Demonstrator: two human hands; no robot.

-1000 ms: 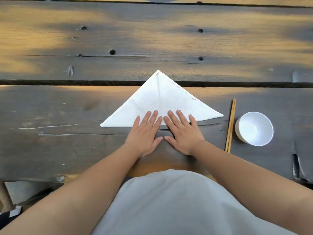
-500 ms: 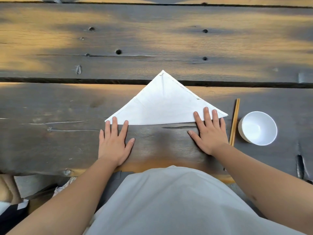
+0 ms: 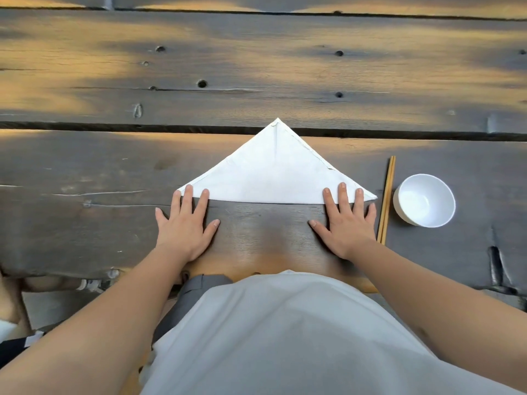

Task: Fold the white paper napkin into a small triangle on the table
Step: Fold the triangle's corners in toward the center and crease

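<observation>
The napkin (image 3: pixel 273 178) lies near the table's (image 3: pixel 85 223) front edge, already one big triangle. Left hand (image 3: pixel 185 223) and right hand (image 3: pixel 346 220), fingers straight, press its two near corners (grasping nothing). Smaller folds remain.

no readable text, no labels or numbers (plain surfaces throughout), nothing legible
</observation>
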